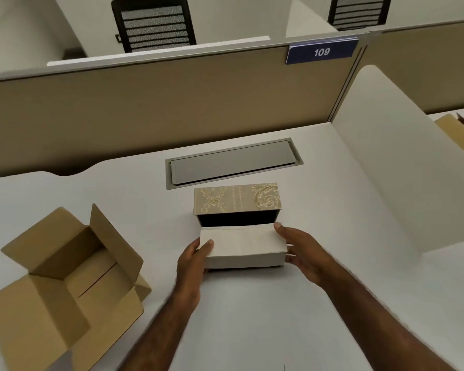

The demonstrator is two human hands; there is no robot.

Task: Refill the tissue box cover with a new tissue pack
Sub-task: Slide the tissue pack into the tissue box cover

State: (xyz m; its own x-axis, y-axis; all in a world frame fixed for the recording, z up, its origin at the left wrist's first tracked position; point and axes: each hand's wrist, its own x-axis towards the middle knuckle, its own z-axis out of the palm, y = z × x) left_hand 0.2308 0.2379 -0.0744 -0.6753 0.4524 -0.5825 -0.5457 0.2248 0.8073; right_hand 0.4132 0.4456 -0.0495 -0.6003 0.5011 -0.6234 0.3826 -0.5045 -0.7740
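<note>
An open cardboard box (65, 285) stands far left of the tissue pack (243, 246), its flaps spread, with a wide strip of bare white desk (332, 303) between them. The left hand (192, 266) grips the pack's left end, thumb laid on top and the other fingers wrapped under and hidden. The pack, pale and rectangular, is held level just off the desk, its far edge at the dark open mouth of the tissue box cover (237, 202), which lies on its side directly behind the pack, patterned beige face up. The right hand (303, 253) clasps the pack's right end, thumb stretched along the top corner, fingers loosely curled against the end face. Behind the cover sits a closed grey cable hatch (233, 163) flush in the desk. Right of the pack the desk runs clear up to a white side divider (386, 170). A tan partition (145, 108) with a blue "109" label (321, 52) closes the far edge; mesh office chairs (153, 25) show beyond.
</note>
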